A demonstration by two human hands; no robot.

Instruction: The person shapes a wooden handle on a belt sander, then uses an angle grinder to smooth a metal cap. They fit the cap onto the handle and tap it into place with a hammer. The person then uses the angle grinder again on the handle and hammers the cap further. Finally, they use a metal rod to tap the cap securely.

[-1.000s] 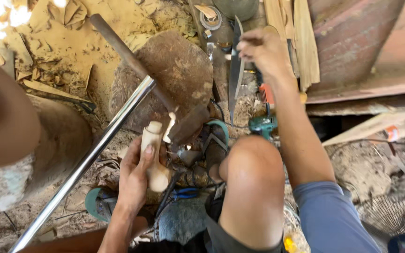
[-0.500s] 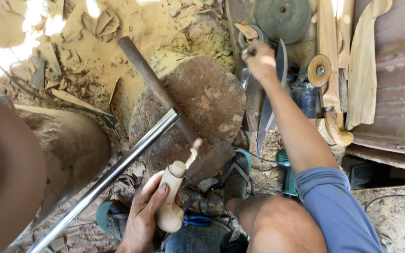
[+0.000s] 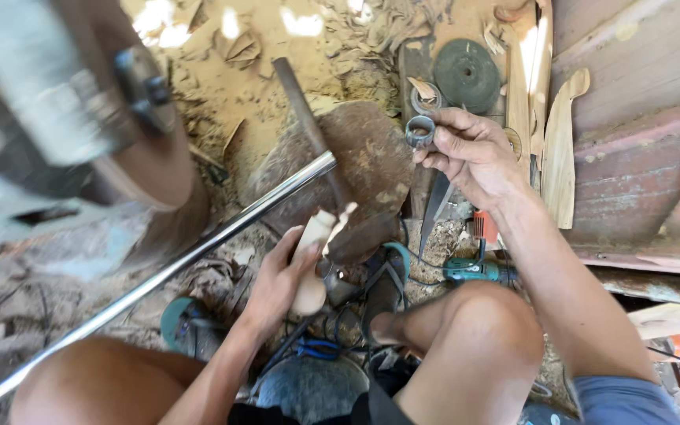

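A small grey metal ring [image 3: 420, 131], absent from the right hand [image 3: 474, 153] half a second ago, is now pinched in its fingertips, while the carved wooden piece [image 3: 312, 264] stays gripped in the left hand [image 3: 273, 287] above the stump [image 3: 371, 157].

The left hand [image 3: 277, 283] was near, low in the middle, fingers curled shut in a grip, its forearm running back toward the body between the bent bare knees. The right hand [image 3: 474, 153] was farther and to the right, palm turned leftward, thumb and fingertips pinched together, arm stretched out over the right knee.
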